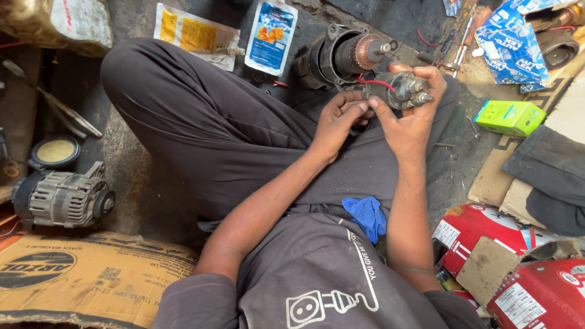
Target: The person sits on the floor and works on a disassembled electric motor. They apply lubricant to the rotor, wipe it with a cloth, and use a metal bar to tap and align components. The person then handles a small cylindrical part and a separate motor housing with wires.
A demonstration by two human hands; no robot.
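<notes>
1. Grey metal marks the far left: an alternator (63, 196) sits on the floor (131, 183) above a flattened cardboard box (85, 277), with a round tin lid (55, 152) just beyond it.
2. Across the top we see two printed sachets, one yellow (195, 33) and one blue (271, 35), lying beside our raised knee.
3. Our left hand (337, 122) pinches the near end of a small dark solenoid (396, 90) held above our lap, its grip pressed together on the part.
4. Our right hand (412, 116) cradles the same solenoid, fingers curled shut around its body; a red wire (375, 81) loops off it.
5. A starter motor (341, 55) lies on the floor just behind.
6. A blue rag (367, 216) rests at our waist; a green box (509, 117) and red cans (536, 292) lie to the right.
</notes>
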